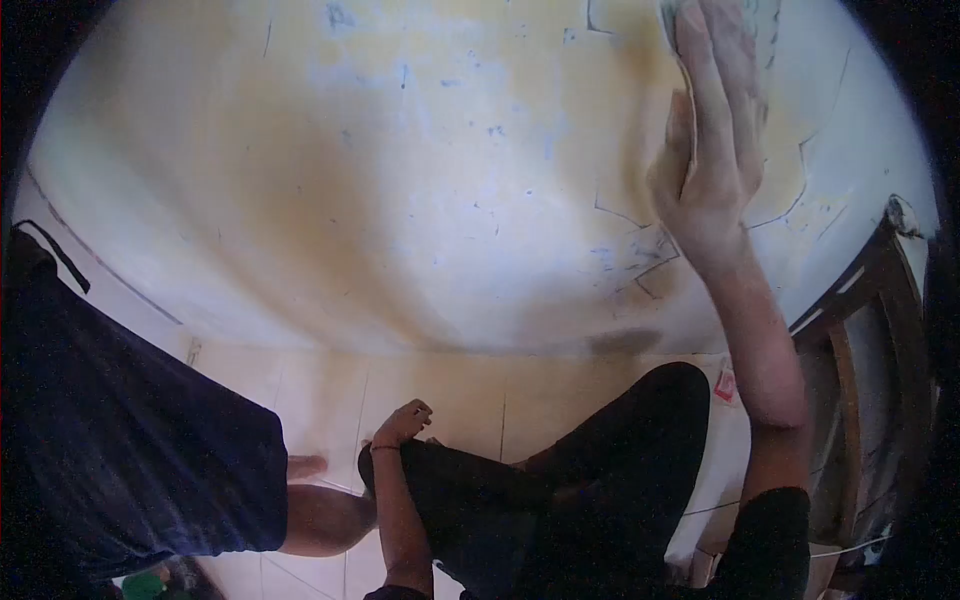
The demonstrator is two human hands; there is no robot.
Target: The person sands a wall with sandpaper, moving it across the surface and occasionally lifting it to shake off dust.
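Observation:
High on the right, my right hand (712,165) lies against the worn wall (440,190), fingers stretched upward. Under the fingers it holds a thin pale sheet (768,50), which looks like sandpaper; its edges show on both sides of the fingers, and the thumb sits apart at its left edge. My left hand (404,421) rests at my bent knee near the floor, with loosely bent fingers and nothing seen in them. A thin dark bracelet (386,446) circles that wrist.
At the left is another person in dark shorts (150,430), a bare knee (325,520) close to mine. Dark wooden furniture (870,350) stands at the right. A red and white packet (726,384) lies by the wall's foot on the tiled floor (450,385).

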